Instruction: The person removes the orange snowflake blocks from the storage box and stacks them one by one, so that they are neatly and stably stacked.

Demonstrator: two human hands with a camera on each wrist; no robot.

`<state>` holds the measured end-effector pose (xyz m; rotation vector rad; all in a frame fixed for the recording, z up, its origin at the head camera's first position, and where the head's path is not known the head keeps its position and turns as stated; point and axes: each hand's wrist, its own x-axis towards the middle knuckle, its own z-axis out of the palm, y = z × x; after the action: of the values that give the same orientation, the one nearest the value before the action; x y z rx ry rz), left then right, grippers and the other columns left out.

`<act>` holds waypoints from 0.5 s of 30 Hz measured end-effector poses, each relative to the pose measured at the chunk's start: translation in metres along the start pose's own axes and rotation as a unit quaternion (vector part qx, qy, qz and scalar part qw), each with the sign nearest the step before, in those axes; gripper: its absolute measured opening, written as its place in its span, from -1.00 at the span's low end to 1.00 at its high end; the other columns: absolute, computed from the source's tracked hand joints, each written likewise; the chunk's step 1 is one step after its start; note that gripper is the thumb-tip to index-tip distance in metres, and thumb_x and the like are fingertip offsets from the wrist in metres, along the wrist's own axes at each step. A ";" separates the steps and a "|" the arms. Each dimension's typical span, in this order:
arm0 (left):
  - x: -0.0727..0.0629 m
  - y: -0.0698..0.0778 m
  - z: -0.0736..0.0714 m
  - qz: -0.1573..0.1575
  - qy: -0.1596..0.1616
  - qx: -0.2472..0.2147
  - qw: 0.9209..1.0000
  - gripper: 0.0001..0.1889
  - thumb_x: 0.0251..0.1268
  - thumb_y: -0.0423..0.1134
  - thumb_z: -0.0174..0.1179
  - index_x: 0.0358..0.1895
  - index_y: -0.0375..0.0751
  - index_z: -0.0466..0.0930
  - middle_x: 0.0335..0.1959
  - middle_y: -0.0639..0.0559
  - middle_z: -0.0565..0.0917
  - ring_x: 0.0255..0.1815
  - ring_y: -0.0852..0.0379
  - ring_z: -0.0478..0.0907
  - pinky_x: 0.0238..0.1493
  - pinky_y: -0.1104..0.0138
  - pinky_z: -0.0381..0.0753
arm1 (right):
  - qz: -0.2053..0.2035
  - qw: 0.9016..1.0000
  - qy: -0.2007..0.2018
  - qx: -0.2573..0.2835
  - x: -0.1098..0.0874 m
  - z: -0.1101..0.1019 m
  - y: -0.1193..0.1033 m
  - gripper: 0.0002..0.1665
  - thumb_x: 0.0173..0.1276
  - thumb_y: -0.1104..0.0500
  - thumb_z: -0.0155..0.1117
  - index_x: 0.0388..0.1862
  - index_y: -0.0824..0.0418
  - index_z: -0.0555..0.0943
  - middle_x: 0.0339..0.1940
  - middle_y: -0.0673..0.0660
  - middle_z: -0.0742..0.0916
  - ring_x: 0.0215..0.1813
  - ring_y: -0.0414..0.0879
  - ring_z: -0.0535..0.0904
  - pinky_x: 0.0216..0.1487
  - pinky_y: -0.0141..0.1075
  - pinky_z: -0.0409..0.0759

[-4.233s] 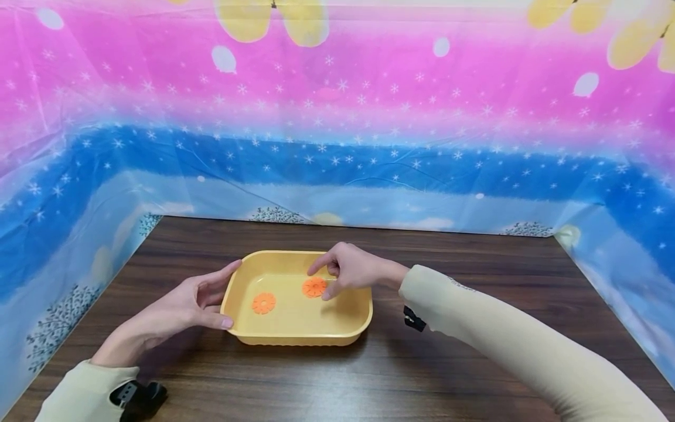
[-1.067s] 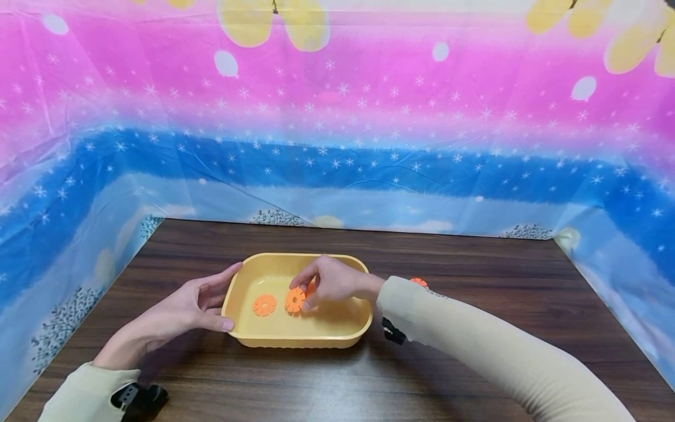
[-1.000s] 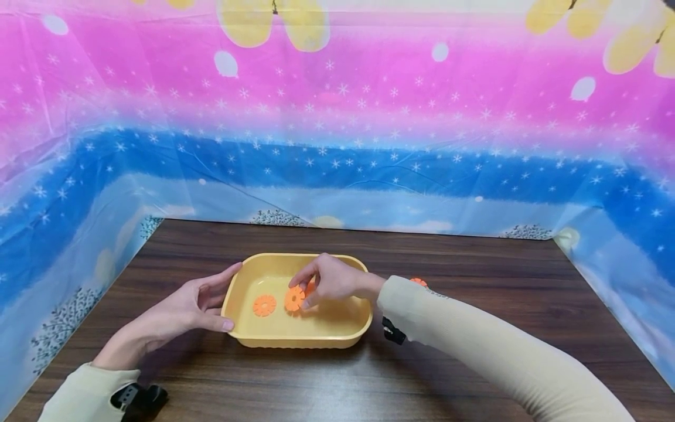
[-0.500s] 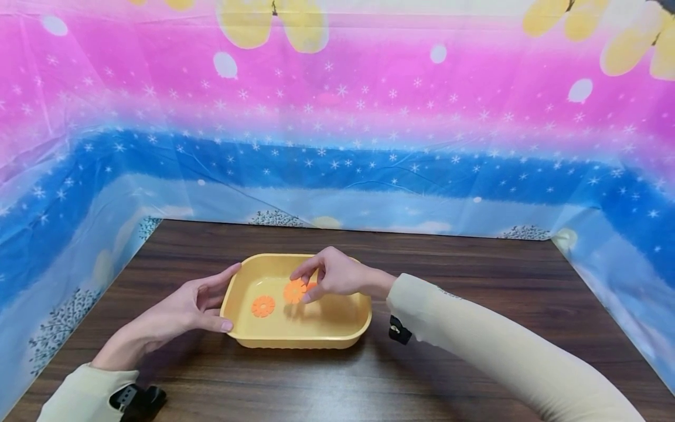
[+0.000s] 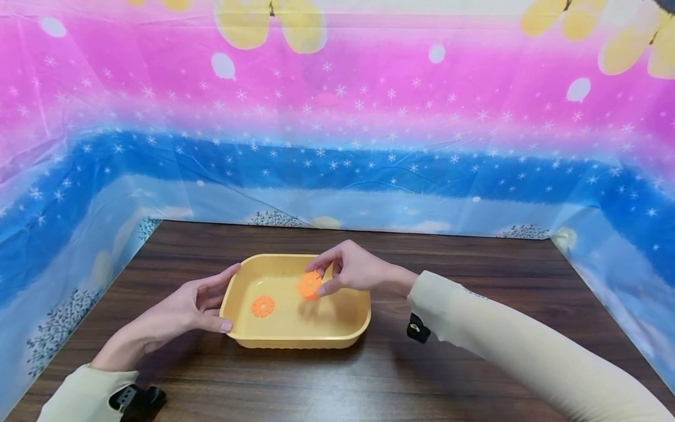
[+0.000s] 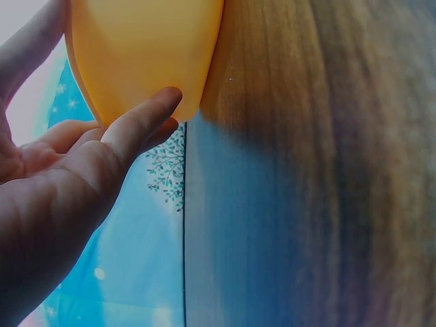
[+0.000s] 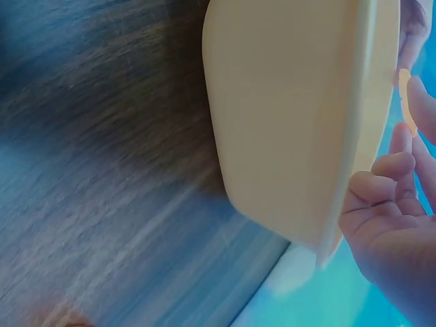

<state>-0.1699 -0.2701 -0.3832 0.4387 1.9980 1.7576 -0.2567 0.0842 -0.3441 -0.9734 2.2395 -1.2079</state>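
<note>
A yellow plastic basin [image 5: 295,341] stands on the table. At its left end my left hand [image 5: 184,305] grips it, thumb on the front corner of the rim and fingers along the side. The left wrist view shows the fingertips against the basin's outer wall [image 6: 146,54]. Over the basin's right half, my right hand [image 5: 355,266] pinches an orange notched disc [image 5: 309,286] between thumb and forefinger. The right wrist view shows that disc [image 7: 407,102] edge-on above the rim. Another orange notched disc [image 5: 262,306] lies flat on the basin floor at the left.
The dark wood-grain table [image 5: 295,387] surrounds the basin. A patterned pink and blue cloth [image 5: 369,158] hangs behind and at both sides. Something small and orange [image 7: 68,320] shows at the bottom of the right wrist view, down on the table.
My right hand has pinched up an orange disc, and in the last half second has carried it right and slightly upward. The left hand keeps its grip on the basin.
</note>
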 end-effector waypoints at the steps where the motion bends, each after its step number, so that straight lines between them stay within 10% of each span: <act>1: 0.000 0.000 0.000 -0.001 0.000 0.000 1.000 0.16 0.26 -0.49 0.45 0.74 -0.23 -0.23 0.72 -0.34 -0.11 0.60 -0.43 0.07 0.26 0.20 0.61 | -0.001 1.000 0.001 0.001 -0.002 -0.002 0.000 -0.49 0.22 0.32 0.63 0.18 0.26 0.77 -0.22 0.08 0.75 -0.57 -0.12 0.34 -0.49 -0.39 0.27; 15: -0.001 -0.001 0.000 -0.003 0.000 -0.003 1.000 0.16 0.26 -0.50 0.45 0.75 -0.20 -0.24 0.71 -0.34 -0.10 0.59 -0.42 0.08 0.24 0.21 0.62 | 0.000 1.000 0.022 -0.010 -0.027 -0.025 0.001 -0.48 0.27 0.27 0.60 0.23 0.26 0.74 -0.16 0.10 0.76 -0.51 -0.12 0.35 -0.42 -0.34 0.33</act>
<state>-0.1696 -0.2707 -0.3838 0.4299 1.9906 1.7593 -0.2550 0.1180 -0.3306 -0.9642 2.2898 -1.2205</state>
